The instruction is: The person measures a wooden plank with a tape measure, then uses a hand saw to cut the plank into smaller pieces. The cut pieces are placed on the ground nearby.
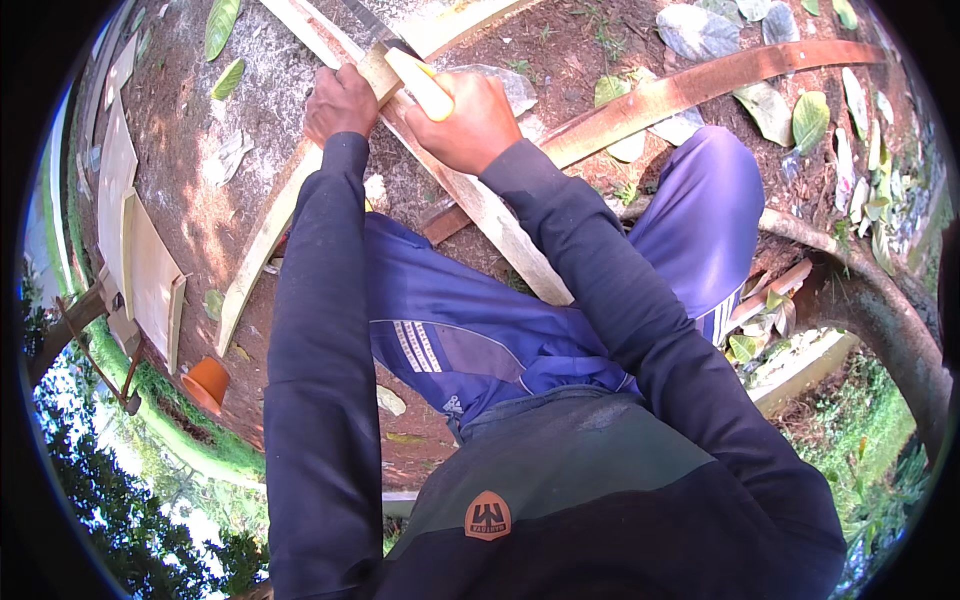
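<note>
My right hand (475, 118) is wrapped round the pale yellow handle of a handsaw (420, 86), whose dark blade runs away to the upper left. Just left of it, my left hand (342, 104) is closed on a pale wooden strip (262, 235), which stretches down and left over the ground. Where the blade meets the strip, the saw's handle end hides part of the wood. Beneath both hands a long rough plank (492, 218) crosses at a slant, its near end by my lap. Whether the blade's teeth are in the wood, I cannot tell.
A curved brown board (690, 88) lies at the right, among large fallen leaves (697, 32). Flat wooden panels (140, 255) and an orange pot (207, 383) are at the left. A thick branch (870, 300) bends round my right side. My bent knee (705, 190) rises near the board.
</note>
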{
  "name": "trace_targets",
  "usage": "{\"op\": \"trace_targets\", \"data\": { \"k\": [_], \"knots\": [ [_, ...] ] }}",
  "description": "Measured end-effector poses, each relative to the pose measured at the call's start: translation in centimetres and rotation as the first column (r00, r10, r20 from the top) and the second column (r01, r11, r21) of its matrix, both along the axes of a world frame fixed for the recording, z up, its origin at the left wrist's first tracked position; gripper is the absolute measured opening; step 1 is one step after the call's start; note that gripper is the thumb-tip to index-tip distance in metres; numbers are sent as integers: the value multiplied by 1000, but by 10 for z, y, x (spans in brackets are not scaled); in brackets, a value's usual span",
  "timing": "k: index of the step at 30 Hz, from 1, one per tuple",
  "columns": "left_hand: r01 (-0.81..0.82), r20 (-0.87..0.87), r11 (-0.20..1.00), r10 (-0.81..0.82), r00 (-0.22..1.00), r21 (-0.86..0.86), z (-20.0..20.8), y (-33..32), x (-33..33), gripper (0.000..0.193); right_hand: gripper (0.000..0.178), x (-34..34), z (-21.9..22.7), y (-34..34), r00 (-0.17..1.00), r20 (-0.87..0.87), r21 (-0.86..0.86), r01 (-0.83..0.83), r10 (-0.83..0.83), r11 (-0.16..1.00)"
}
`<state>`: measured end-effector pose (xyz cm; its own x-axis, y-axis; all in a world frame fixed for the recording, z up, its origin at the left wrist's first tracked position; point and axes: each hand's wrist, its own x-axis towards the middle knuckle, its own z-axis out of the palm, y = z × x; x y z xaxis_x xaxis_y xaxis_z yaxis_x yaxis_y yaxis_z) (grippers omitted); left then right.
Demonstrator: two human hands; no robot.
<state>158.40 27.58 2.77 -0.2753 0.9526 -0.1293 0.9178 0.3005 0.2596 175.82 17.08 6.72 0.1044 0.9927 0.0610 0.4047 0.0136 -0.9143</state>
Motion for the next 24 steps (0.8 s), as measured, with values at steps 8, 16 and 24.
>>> {"op": "trace_targets", "data": {
  "k": [8,16,24],
  "knots": [
    [-11,-3,999,11,1000,30,1,7,-11,43,12,79,43,-190,996,-82,-67,-24,19,997],
    [-40,-9,998,41,999,51,7,8,-3,42,20,84,22,-35,936,325,237,62,-139,970],
    [1,31,990,-5,999,141,-8,9,-2,37,36,133,-19,-22,930,363,81,40,-67,996]
  ]
}}
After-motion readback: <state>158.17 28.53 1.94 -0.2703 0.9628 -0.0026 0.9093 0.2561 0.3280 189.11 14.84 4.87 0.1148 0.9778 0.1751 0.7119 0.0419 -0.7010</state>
